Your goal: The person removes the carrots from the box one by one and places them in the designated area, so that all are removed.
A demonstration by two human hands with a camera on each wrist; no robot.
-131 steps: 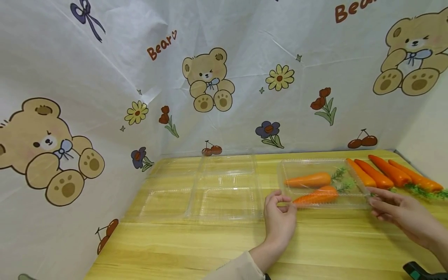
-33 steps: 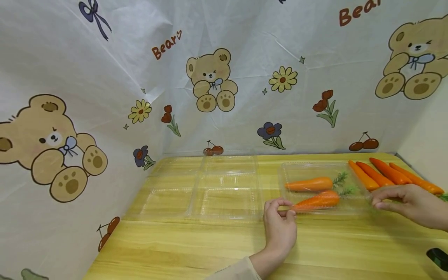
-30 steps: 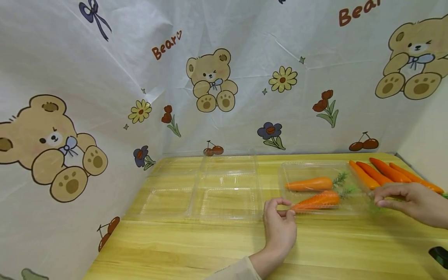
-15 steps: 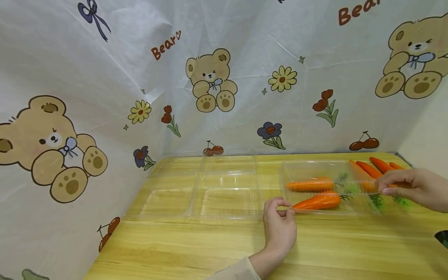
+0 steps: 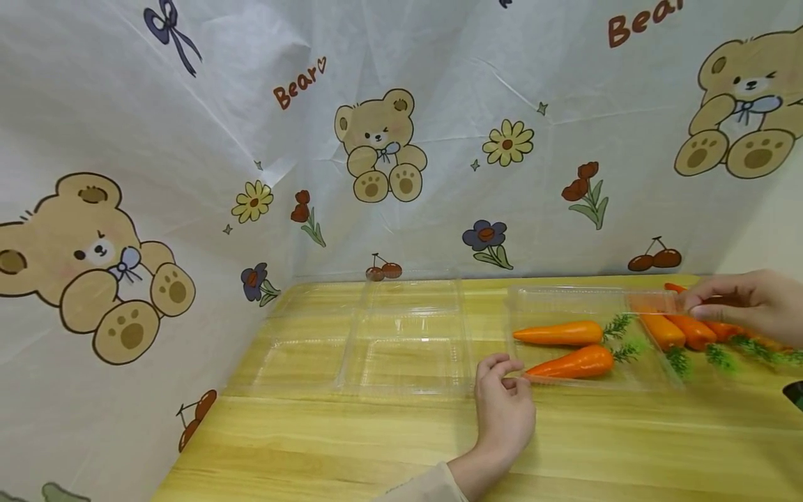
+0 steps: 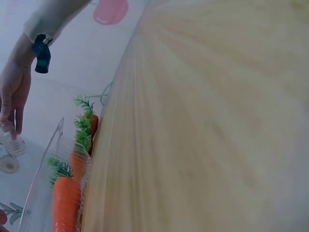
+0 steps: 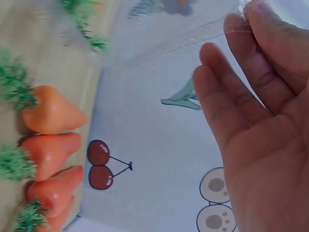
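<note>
A clear plastic hinged container [image 5: 627, 385] stands on the table with its lid [image 5: 567, 301] raised. Two orange carrots [image 5: 557, 333] with green tops lie side by side inside it. At the front left corner, my left hand [image 5: 505, 408] pinches the container's edge between thumb and fingers. My right hand [image 5: 749, 305] pinches the lid's right corner and holds it up above the base. In the right wrist view, thumb and index finger grip the thin lid edge [image 7: 193, 42], while the other fingers stay extended.
Several more carrots [image 5: 693, 331] lie in a row right of the container, partly behind the lid and right hand. Clear plastic trays [image 5: 465, 348] sit on the left of the wooden table [image 5: 351, 446]. A bear-print sheet [image 5: 433, 230] rises behind the table.
The right hand first moved off the container's right edge, then rose and went backward, lifting the lid from low over the carrots. The left hand keeps its place at the corner.
</note>
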